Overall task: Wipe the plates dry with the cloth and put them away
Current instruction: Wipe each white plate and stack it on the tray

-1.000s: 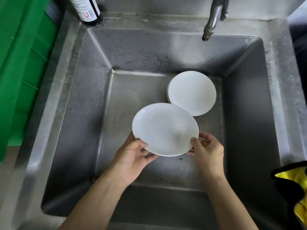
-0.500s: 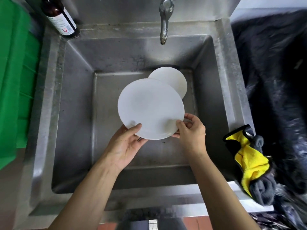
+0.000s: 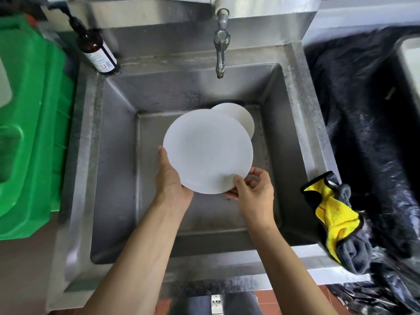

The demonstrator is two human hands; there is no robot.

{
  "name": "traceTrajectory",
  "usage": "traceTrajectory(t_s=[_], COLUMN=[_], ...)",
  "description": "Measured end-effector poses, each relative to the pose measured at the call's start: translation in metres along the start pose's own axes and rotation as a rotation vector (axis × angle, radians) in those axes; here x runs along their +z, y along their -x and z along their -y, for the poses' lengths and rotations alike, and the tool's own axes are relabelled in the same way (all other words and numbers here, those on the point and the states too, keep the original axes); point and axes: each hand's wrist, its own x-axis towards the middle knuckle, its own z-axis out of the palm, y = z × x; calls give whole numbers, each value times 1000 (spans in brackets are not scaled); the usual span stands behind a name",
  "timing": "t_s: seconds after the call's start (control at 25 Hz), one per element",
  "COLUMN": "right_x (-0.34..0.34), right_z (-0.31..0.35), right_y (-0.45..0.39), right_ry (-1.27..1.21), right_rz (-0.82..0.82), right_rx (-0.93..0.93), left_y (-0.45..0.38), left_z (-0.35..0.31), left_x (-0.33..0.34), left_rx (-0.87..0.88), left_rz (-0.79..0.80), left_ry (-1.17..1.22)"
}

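White plate (image 3: pixel 208 151) at frame centre over sink (image 3: pixel 293 123), gripped by left hand (image 3: pixel 172 178) and right hand (image 3: pixel 254 192); cloth (image 3: pixel 336 214) lower right.

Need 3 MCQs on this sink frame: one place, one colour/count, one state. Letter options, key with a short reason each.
1. Where does the cloth lie?
A. on the sink's right rim
B. in the basin
C. over the tap

2. How many white plates show?
A. one
B. two
C. four

3. What is the state of the held plate?
A. flat on the basin floor
B. gripped by both hands above the basin
C. wrapped in the cloth

Key:
1 A: the yellow and grey cloth drapes over the right edge of the sink, apart from both hands.
2 B: the held plate, plus a second plate partly hidden behind it in the basin.
3 B: the left hand holds its left edge and the right hand pinches its near edge.
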Motion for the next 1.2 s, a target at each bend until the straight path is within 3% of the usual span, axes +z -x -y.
traceTrajectory(t_s=[0.36,0.6,0.68,0.76,0.84,0.88,1.0,1.12,1.2], right_x=[-19,-97,-133,-162,-178,-180,-176,-167,-153], right_z=[2,-6,-12,-21,-32,-38,-36,-15,14], right_y=[9,5,5,8,11,13,11,12,21], right_ry=[133,918,1150,1255,1240,1245,1213,882,667], right_rz=[72,-280,-429,-466,-402,-366,-361,-466,-463], right_rx=[-3,-570,-492,-234,-77,-93,-224,-281,-500], left_y=[-5,7,14,24,35,41,52,62,67], left_z=[-3,-11,-11,-10,-12,-13,-18,-23,-27], left_x=[-5,-21,-23,-24,-22,-20,-16,-11,-6], left_rx=[34,-5,-27,-42,-38,-38,-52,-31,-6], left_rz=[37,27,33,38,43,44,35,26,15], left_ry=[-82,-116,-147,-148,-157,-169,-195,-218,-220])
